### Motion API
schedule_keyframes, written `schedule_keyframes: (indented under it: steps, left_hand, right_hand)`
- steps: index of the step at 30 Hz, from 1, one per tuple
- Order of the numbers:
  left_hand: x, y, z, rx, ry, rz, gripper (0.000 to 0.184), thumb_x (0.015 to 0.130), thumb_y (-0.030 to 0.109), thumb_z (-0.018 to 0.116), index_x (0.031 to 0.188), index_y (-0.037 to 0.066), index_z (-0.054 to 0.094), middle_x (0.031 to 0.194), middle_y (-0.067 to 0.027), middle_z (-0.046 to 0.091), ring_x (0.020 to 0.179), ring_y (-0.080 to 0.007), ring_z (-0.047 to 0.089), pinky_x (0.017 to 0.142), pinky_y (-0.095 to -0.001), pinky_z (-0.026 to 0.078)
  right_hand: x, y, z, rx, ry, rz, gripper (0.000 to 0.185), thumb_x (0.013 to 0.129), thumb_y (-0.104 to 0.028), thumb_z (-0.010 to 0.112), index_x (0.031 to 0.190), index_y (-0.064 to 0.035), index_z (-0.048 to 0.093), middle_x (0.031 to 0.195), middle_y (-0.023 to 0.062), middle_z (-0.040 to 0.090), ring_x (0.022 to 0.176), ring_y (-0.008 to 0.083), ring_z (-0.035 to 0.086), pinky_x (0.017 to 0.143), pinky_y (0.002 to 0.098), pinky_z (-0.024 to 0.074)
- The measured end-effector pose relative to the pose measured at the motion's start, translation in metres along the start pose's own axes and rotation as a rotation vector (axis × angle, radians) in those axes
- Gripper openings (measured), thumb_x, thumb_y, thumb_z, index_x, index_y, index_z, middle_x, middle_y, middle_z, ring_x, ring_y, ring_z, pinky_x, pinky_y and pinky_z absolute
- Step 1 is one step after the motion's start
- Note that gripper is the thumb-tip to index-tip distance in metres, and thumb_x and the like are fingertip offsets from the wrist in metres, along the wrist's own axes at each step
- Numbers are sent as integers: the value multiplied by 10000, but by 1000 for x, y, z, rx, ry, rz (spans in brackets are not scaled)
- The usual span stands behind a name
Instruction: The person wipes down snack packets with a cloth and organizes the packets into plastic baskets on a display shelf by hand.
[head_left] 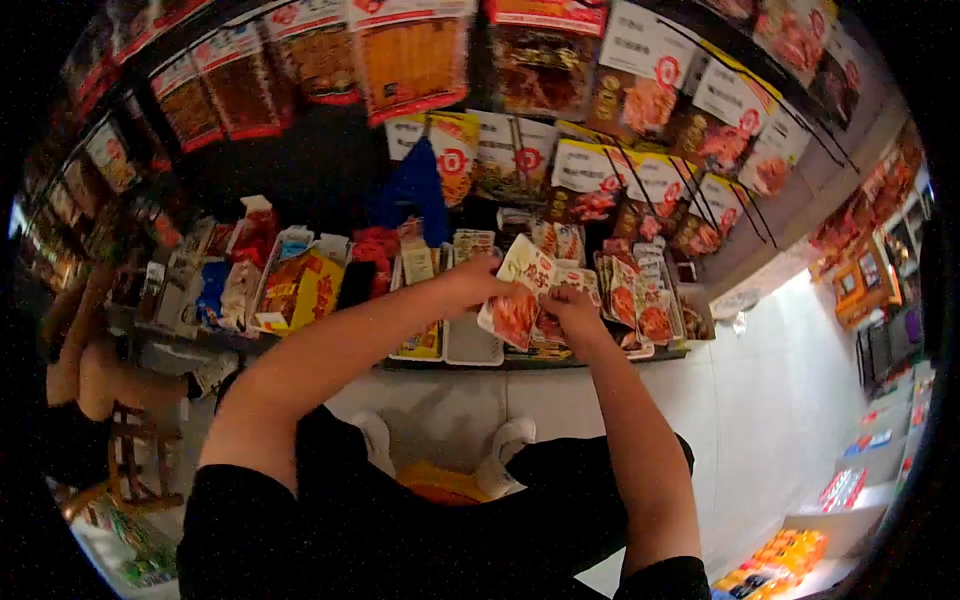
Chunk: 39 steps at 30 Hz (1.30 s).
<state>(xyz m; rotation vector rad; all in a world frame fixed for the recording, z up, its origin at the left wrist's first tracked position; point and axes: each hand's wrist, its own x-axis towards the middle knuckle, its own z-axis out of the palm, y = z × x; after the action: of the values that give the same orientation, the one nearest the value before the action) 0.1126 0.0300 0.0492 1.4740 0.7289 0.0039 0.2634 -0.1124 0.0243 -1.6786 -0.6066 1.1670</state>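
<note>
My left hand [478, 283] is closed on the left edge of a snack packet [514, 316], white at the top with a picture of reddish food below. Close to it, my right hand [570, 310] is closed at the right side of the packets; a second similar packet [573, 278] shows just behind its fingers. Whether the right fingers grip one packet or both, I cannot tell. Both hands are above a row of trays. Below my left hand lies a white plastic tray [474, 345]. More packets [652, 312] stand in a tray right of my right hand.
Hanging snack bags [410, 60] line the rack ahead. A blue object [415, 190] hangs in front of it. Left along the shelf is a yellow box [303, 290]. A seated person [85, 375] is at far left, by a wooden chair [140, 465]. Tiled floor [760, 400] extends right.
</note>
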Motion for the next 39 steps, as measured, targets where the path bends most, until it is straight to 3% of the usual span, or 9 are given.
schedule_keyframes:
  steps: [2,5,6,9,19,22,25,28,39]
  left_hand:
    - [-31,-8,-10,-180,-80,-7,433,812,223,698,1177,51,542,1020,-51,624,909,-146,566,775,-286,458]
    - [-63,-16,-15,-353,-73,-11,342,855,121,626,1179,51,539,1047,-58,626,906,-158,602,769,-274,491]
    - [-64,-25,-19,-418,-75,-20,331,863,106,610,1178,43,535,1054,-63,626,912,-166,611,777,-283,502]
    - [-60,-45,-23,-542,-97,13,313,867,57,565,1175,18,520,1097,-91,610,939,-191,622,783,-313,524]
    - [-101,-43,-46,-683,-15,16,297,844,101,598,1118,-2,546,1042,-90,616,977,-189,581,811,-350,477]
    - [-117,-38,-70,-400,76,70,321,832,111,597,1122,-15,543,1025,-90,614,938,-173,583,781,-319,472]
    - [-115,-34,-100,-79,56,74,334,826,94,573,1139,-18,532,1018,-98,616,921,-163,584,776,-293,473]
    - [-129,-16,-104,-50,115,139,348,821,118,585,1137,-19,532,992,-101,621,893,-153,583,778,-290,475]
    - [-111,-43,-110,104,192,69,324,829,125,608,1115,-18,555,879,-76,616,740,-134,559,641,-283,455]
  right_hand:
    - [-7,1,15,-6,8,39,203,859,-188,617,979,-47,532,819,18,540,703,114,502,566,246,356]
    - [2,14,28,-32,-70,17,388,843,-238,640,1151,-28,531,984,87,620,768,155,581,626,283,476]
    - [-10,3,40,75,-118,40,396,844,-251,634,1148,-19,528,1038,115,610,843,175,579,711,279,477]
    - [-41,-33,73,45,14,27,230,873,-175,608,1040,-37,532,895,23,566,771,118,544,657,294,462]
    - [-38,-42,86,-243,-248,-70,288,885,-244,596,1062,-29,526,971,55,589,842,131,567,701,276,464]
    - [-22,-68,86,-302,-131,-156,465,857,-336,622,1167,-20,479,1057,82,575,939,175,575,760,302,462]
    - [-10,-90,97,-411,29,-480,567,846,-350,635,1255,-17,425,1125,109,557,1039,220,556,837,327,451]
    - [14,-92,111,-471,41,-676,725,790,-455,655,1274,18,394,1232,242,506,1124,334,518,934,412,416]
    - [4,-112,120,-704,80,-596,841,755,-512,668,1314,36,364,1199,280,522,1120,381,518,943,419,415]
